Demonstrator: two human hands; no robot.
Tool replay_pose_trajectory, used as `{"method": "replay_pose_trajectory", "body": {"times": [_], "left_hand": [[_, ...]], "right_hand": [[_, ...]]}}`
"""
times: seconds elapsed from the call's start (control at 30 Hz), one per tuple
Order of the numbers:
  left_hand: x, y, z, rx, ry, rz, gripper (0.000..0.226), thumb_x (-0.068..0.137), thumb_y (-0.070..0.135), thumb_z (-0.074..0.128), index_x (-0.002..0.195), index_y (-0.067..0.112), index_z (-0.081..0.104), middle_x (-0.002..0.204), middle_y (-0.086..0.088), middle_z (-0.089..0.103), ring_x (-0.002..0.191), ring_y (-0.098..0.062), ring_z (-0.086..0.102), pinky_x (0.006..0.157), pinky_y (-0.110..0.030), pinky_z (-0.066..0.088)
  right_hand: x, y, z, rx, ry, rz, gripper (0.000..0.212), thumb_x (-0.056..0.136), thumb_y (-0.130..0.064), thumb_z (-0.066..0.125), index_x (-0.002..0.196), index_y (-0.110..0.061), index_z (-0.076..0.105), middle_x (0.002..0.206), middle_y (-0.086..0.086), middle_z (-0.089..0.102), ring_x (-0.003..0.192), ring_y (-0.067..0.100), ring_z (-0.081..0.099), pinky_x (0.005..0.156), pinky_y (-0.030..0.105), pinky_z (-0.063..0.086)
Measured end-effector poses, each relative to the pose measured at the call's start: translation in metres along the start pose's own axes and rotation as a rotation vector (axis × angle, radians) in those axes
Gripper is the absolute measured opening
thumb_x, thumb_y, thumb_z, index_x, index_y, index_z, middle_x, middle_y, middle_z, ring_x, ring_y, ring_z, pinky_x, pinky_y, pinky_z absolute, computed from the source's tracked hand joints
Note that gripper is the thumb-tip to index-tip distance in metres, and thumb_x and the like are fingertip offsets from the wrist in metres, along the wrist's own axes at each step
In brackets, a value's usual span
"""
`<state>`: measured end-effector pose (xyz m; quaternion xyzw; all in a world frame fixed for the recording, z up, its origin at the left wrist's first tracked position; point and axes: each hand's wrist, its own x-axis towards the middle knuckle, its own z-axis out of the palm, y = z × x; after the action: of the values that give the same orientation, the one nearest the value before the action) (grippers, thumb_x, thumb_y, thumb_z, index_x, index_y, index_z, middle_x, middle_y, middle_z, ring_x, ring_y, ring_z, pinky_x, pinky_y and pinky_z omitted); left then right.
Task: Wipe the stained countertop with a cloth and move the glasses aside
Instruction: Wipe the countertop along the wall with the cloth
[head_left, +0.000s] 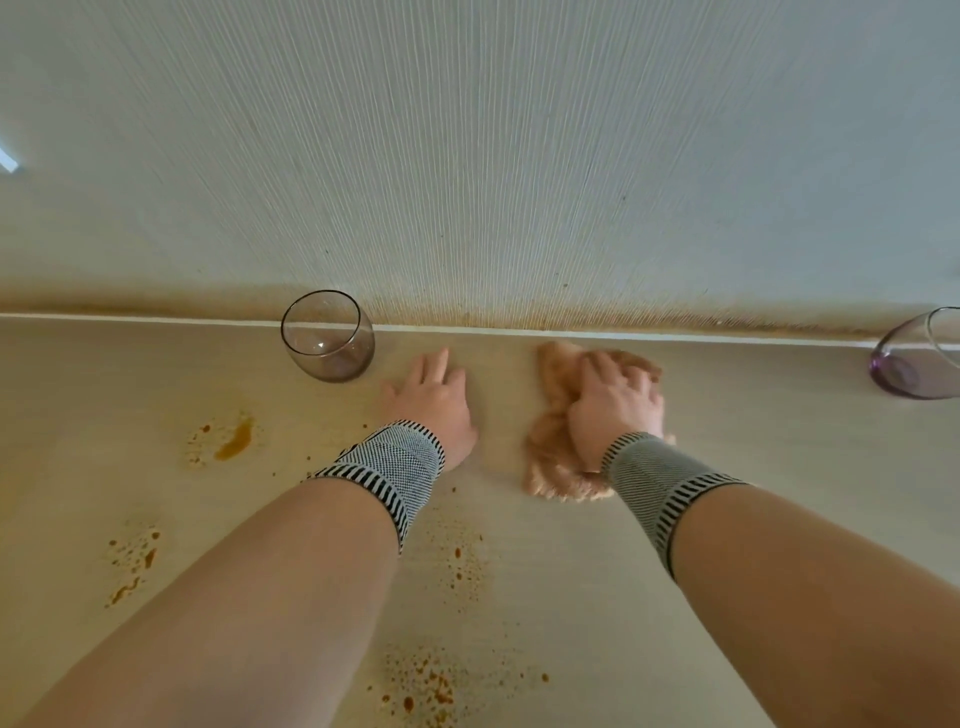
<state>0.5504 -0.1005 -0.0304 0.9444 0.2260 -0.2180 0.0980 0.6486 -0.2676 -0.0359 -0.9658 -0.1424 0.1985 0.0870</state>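
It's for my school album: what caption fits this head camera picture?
Right hand presses a cloth on the stained countertop; left hand rests flat beside a glass.
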Motion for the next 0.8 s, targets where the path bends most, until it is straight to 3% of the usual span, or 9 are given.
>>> {"method": "replay_pose_trajectory", "body": {"times": [0.07, 0.13, 0.27, 0.37, 0.43, 0.57, 0.67, 0.73, 0.8], "left_hand": [[0.001, 0.000, 0.001, -0.010, -0.012, 0.003, 0.074, 0.096, 0.038, 0.051, 0.156, 0.018, 0.013, 0.165, 0.000, -0.003, 0.151, -0.022, 0.002, 0.117, -0.056, 0.014], [0.002, -0.002, 0.001, -0.017, -0.009, 0.001, 0.075, 0.095, 0.039, 0.051, 0.156, 0.019, 0.012, 0.165, 0.003, 0.000, 0.151, -0.018, 0.004, 0.117, -0.054, 0.015], [0.003, -0.005, -0.004, -0.010, 0.000, 0.013, 0.074, 0.093, 0.040, 0.053, 0.155, 0.021, 0.017, 0.164, 0.007, 0.007, 0.150, -0.014, 0.010, 0.114, -0.056, 0.018], [0.003, -0.005, -0.008, -0.006, -0.019, 0.013, 0.071, 0.095, 0.039, 0.050, 0.155, 0.022, 0.018, 0.164, 0.007, 0.008, 0.150, -0.015, 0.011, 0.114, -0.060, 0.018], [0.004, -0.006, -0.010, 0.001, -0.050, 0.003, 0.071, 0.096, 0.037, 0.049, 0.156, 0.022, 0.015, 0.165, 0.008, 0.005, 0.150, -0.014, 0.008, 0.115, -0.061, 0.016], [0.003, -0.007, -0.012, 0.018, -0.062, 0.018, 0.069, 0.098, 0.036, 0.049, 0.156, 0.021, 0.015, 0.165, 0.008, 0.005, 0.150, -0.015, 0.009, 0.115, -0.061, 0.015], [0.004, -0.006, -0.012, 0.011, -0.071, 0.018, 0.071, 0.099, 0.037, 0.049, 0.157, 0.021, 0.012, 0.165, 0.008, 0.003, 0.150, -0.015, 0.007, 0.115, -0.061, 0.015], [0.005, -0.008, -0.010, 0.007, -0.078, 0.010, 0.072, 0.099, 0.037, 0.048, 0.157, 0.022, 0.009, 0.165, 0.008, 0.000, 0.151, -0.014, 0.005, 0.115, -0.062, 0.013], [0.005, -0.008, -0.010, 0.008, -0.074, 0.013, 0.071, 0.098, 0.036, 0.048, 0.157, 0.023, 0.011, 0.165, 0.009, 0.001, 0.151, -0.014, 0.005, 0.114, -0.063, 0.013]], "right_hand": [[0.005, 0.020, -0.010, 0.011, 0.082, 0.186, 0.054, 0.093, -0.022, 0.038, 0.146, -0.024, 0.028, 0.152, 0.008, 0.036, 0.136, 0.037, 0.029, 0.110, 0.056, 0.029], [0.006, 0.015, -0.011, -0.041, 0.100, 0.209, 0.054, 0.096, -0.021, 0.040, 0.148, -0.020, 0.026, 0.151, 0.009, 0.039, 0.134, 0.039, 0.031, 0.109, 0.054, 0.029], [0.000, -0.039, 0.003, -0.080, 0.017, -0.063, 0.055, 0.094, -0.018, 0.043, 0.146, -0.032, 0.033, 0.154, 0.003, 0.030, 0.136, 0.040, 0.024, 0.112, 0.056, 0.020], [-0.002, -0.071, 0.007, -0.151, -0.094, -0.317, 0.072, 0.092, -0.028, 0.056, 0.153, -0.038, 0.020, 0.164, -0.001, 0.011, 0.145, 0.038, 0.011, 0.118, 0.055, 0.011], [0.008, -0.063, 0.002, -0.189, -0.127, -0.354, 0.076, 0.091, -0.030, 0.061, 0.154, -0.041, 0.019, 0.165, -0.006, 0.008, 0.147, 0.032, 0.010, 0.119, 0.053, 0.012], [0.019, 0.004, -0.007, -0.126, 0.052, -0.094, 0.049, 0.097, -0.033, 0.048, 0.144, -0.042, 0.036, 0.159, -0.006, 0.025, 0.142, 0.031, 0.022, 0.114, 0.054, 0.025], [0.014, 0.012, -0.014, -0.172, 0.037, 0.131, 0.056, 0.094, -0.033, 0.054, 0.146, -0.032, 0.035, 0.157, 0.004, 0.026, 0.137, 0.037, 0.026, 0.110, 0.056, 0.030], [0.013, -0.014, -0.009, -0.166, -0.005, 0.089, 0.066, 0.088, -0.030, 0.062, 0.147, -0.032, 0.034, 0.156, 0.005, 0.026, 0.136, 0.038, 0.024, 0.110, 0.058, 0.028], [0.013, -0.050, 0.002, -0.161, -0.028, -0.098, 0.070, 0.084, -0.029, 0.067, 0.146, -0.034, 0.036, 0.155, 0.005, 0.026, 0.136, 0.038, 0.023, 0.111, 0.058, 0.025]]}}
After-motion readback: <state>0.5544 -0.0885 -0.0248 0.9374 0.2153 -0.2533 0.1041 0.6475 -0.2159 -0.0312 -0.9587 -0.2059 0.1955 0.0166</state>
